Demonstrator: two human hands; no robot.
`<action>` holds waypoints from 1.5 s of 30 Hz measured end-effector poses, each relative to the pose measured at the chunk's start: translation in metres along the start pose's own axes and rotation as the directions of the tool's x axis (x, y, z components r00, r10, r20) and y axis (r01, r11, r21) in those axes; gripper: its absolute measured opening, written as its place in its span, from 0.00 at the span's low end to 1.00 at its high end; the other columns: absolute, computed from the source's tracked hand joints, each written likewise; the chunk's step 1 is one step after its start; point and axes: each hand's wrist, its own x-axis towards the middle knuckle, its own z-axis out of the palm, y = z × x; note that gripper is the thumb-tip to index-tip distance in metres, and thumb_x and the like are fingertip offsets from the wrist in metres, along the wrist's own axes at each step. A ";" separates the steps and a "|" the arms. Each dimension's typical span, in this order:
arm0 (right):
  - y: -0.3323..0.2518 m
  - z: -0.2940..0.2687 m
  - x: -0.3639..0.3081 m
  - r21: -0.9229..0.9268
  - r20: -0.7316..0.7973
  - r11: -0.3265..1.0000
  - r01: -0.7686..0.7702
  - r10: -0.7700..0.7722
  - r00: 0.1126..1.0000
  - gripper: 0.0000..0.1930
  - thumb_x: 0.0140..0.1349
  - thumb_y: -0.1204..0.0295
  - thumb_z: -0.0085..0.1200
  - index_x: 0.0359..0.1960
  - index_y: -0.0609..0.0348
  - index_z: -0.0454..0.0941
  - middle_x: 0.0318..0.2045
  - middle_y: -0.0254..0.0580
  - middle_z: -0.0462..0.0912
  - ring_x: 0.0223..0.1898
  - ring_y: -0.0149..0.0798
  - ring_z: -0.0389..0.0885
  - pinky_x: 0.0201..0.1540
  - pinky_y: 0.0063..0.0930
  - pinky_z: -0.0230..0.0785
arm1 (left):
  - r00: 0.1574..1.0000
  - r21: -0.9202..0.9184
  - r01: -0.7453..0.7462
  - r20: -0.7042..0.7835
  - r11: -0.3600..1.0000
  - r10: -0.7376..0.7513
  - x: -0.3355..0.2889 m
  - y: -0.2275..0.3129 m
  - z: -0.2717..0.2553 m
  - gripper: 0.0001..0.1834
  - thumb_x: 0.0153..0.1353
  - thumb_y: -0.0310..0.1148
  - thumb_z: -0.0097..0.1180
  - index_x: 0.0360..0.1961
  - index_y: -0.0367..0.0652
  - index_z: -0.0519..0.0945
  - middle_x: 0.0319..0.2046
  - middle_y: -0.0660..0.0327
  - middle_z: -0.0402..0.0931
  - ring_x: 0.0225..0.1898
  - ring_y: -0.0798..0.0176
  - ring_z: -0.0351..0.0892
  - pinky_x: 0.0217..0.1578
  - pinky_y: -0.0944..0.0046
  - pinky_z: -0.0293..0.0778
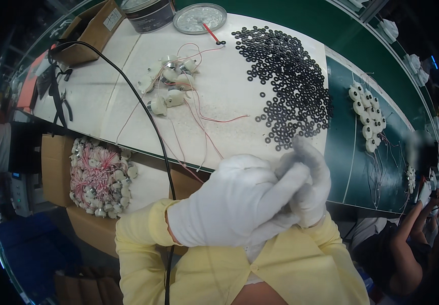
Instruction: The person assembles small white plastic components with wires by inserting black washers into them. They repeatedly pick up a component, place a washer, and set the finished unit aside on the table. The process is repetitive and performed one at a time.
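My left hand (224, 201) and my right hand (313, 188), both in white gloves, meet in front of my chest at the near edge of the white table (229, 96). Their fingers are bent and pressed together. Anything between them is hidden by the gloves. Just beyond the right hand spreads a large heap of small black rings (285, 81). Farther left on the table lies a loose group of small white motor-like parts (171, 84) with thin red and white wires, some trailing over the near edge.
An open carton (56, 168) at left holds many wired white parts (100, 178). A black cable (148, 107) crosses the table. At the back stand a cardboard box (84, 33), a tin (148, 15) and a round lid (199, 19). More white parts (367, 114) lie on the green surface; another person (397, 249) is at right.
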 end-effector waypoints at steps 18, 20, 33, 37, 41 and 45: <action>-0.019 -0.068 -0.005 0.378 0.192 0.926 -0.022 -0.055 0.980 0.48 0.67 0.42 0.60 0.77 0.61 0.55 0.27 0.33 0.76 0.17 0.23 0.67 0.22 0.22 0.57 | 0.837 0.689 0.547 -0.468 0.475 -0.284 -0.054 -0.090 -0.079 0.14 0.59 0.32 0.67 0.46 0.43 0.87 0.39 0.55 0.86 0.40 0.48 0.83 0.43 0.52 0.79; -0.018 -0.073 0.010 0.519 0.380 0.848 -0.105 -0.119 0.917 0.45 0.71 0.37 0.50 0.77 0.58 0.58 0.19 0.27 0.73 0.17 0.24 0.66 0.25 0.25 0.58 | 0.822 0.662 0.568 -0.484 0.489 -0.301 -0.053 -0.092 -0.075 0.14 0.59 0.33 0.67 0.46 0.42 0.87 0.40 0.55 0.86 0.42 0.49 0.83 0.44 0.52 0.78; -0.050 -0.077 -0.010 0.579 0.139 0.737 -0.349 0.332 0.933 0.42 0.69 0.55 0.58 0.78 0.62 0.53 0.50 0.55 0.81 0.18 0.27 0.67 0.26 0.24 0.61 | 0.847 0.786 0.532 -0.497 0.316 -0.190 -0.079 -0.098 -0.053 0.20 0.57 0.36 0.69 0.51 0.46 0.83 0.42 0.61 0.83 0.54 0.45 0.79 0.51 0.49 0.75; -0.073 -0.091 -0.025 0.213 0.067 0.846 -0.488 0.486 0.871 0.37 0.68 0.62 0.60 0.70 0.78 0.63 0.24 0.38 0.80 0.21 0.27 0.74 0.25 0.20 0.62 | 0.857 0.791 0.515 -0.476 0.331 -0.195 -0.072 -0.091 -0.051 0.20 0.56 0.32 0.70 0.51 0.47 0.83 0.43 0.61 0.83 0.56 0.45 0.79 0.53 0.49 0.75; -0.098 -0.069 -0.005 -0.522 -0.321 0.549 -0.653 0.583 0.747 0.31 0.70 0.65 0.63 0.68 0.72 0.69 0.27 0.36 0.83 0.23 0.33 0.80 0.29 0.21 0.70 | 0.883 0.789 0.466 -0.444 0.401 -0.153 -0.070 -0.084 -0.044 0.22 0.57 0.32 0.70 0.54 0.47 0.82 0.42 0.59 0.83 0.55 0.42 0.79 0.53 0.47 0.75; -0.077 -0.085 0.005 -0.994 -0.072 0.059 -0.092 0.284 0.956 0.26 0.68 0.66 0.63 0.63 0.68 0.75 0.29 0.41 0.84 0.26 0.42 0.84 0.32 0.25 0.73 | 0.897 0.766 0.435 -0.411 0.473 -0.159 -0.065 -0.077 -0.033 0.24 0.56 0.31 0.70 0.56 0.46 0.82 0.43 0.58 0.83 0.55 0.40 0.79 0.52 0.46 0.76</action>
